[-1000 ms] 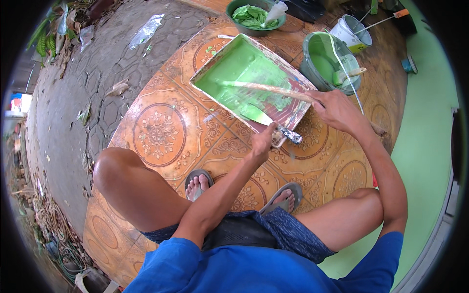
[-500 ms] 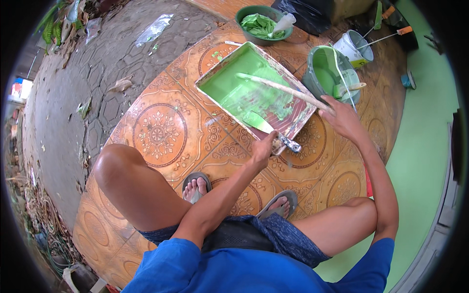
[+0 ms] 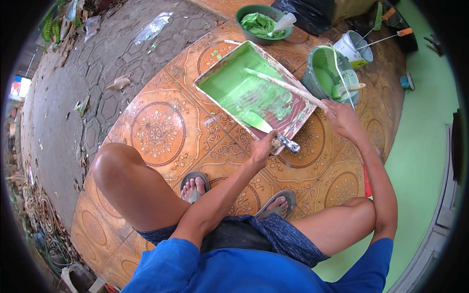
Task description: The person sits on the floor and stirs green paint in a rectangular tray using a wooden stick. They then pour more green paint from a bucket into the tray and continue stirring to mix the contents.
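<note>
A shallow paint tray (image 3: 201,89) with a dirty rim holds light green paint, streaked thin over its brownish ridged near end. My left hand (image 3: 264,149) is closed on the tray's near edge. Right against its fingers, a scraper (image 3: 259,122) with a paint-covered blade rests across that edge; whether the fingers also touch its handle is hard to tell. In my right hand (image 3: 344,119) is the end of a pale wooden stick (image 3: 288,87), its far tip reaching into the wet paint.
Beside the tray stands a paint bucket (image 3: 309,78) with a brush (image 3: 349,89) across its rim. Farther back are a white pail (image 3: 344,46) and a green basin (image 3: 239,22). A green wall (image 3: 425,141) runs along the right, and my sandalled feet are near the tray.
My right hand has shifted slightly right and down, drawing the stick's tip a little back through the paint. My left hand keeps its place on the tray.
</note>
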A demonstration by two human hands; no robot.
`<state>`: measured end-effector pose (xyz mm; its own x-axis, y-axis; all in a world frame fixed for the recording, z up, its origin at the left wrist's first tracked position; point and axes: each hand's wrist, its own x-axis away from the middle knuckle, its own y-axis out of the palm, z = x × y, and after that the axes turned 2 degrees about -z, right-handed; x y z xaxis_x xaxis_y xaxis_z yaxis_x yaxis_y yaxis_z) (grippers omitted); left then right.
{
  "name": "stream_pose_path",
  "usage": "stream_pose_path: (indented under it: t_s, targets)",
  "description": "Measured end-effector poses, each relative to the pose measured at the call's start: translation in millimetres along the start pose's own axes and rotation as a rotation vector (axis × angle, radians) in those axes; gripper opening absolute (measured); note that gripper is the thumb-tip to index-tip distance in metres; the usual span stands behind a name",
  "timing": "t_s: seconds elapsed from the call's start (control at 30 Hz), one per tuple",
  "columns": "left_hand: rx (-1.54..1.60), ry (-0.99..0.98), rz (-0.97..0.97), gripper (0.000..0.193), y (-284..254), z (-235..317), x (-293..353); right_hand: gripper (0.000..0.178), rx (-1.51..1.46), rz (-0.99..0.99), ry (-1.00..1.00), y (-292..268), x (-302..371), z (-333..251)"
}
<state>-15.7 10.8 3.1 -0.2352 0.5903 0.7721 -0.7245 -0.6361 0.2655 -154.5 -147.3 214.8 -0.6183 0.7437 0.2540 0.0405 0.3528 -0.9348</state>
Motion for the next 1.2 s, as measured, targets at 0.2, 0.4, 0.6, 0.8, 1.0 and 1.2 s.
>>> stream_pose_path:
  t_s: [0.2,0.4,0.6,0.8,1.0,1.2]
  targets:
    - [0.054,-0.020,-0.022,0.056,3,-1,2,0.034,0.037,0.016,0.043,-3,2,3]
    - [0.012,-0.048,-0.002,0.042,1,-1,-2,0.033,0.044,-0.070,0.090,-8,1,-3]
    - [0.011,-0.035,-0.010,0.043,-1,-4,-6,0.035,-0.075,-0.076,-0.057,0,0,5]
    - [0.033,-0.015,-0.006,0.055,-1,-4,-2,0.035,-0.031,-0.022,-0.044,7,-6,0]
    - [-0.009,0.004,0.015,0.049,1,7,10,0.037,-0.089,-0.070,0.030,8,-17,1]
    - [0.028,-0.053,-0.058,0.044,3,12,15,0.037,-0.060,-0.024,-0.023,28,-33,12]
